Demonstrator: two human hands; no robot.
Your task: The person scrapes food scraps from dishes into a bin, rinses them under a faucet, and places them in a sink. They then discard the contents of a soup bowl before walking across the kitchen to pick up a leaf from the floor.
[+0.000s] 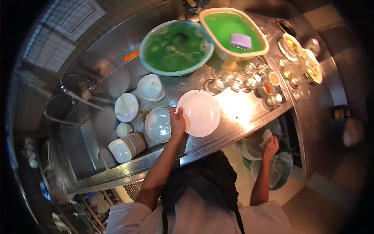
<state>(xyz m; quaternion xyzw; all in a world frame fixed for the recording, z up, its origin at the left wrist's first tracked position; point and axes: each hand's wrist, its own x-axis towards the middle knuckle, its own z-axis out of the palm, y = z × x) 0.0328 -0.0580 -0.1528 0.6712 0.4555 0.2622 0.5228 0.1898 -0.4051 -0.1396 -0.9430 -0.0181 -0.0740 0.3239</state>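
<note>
My left hand [178,123] grips the left rim of a white plate [199,113], thumb on top, above the steel counter. Just left of it lies a shiny white bowl or deep plate [157,124], partly behind my hand. Out to the right and below the counter edge, my right hand [271,148] is closed on a crumpled white tissue [266,135]. Beneath that hand stands a bin lined with a clear bag [281,169].
A round basin [175,73] and a cream tub [263,51] hold green liquid; a purple sponge [240,41] is in the tub. Several glasses [237,84] stand at the right. Stacked white dishes [126,148] and a hose [83,99] are at the left.
</note>
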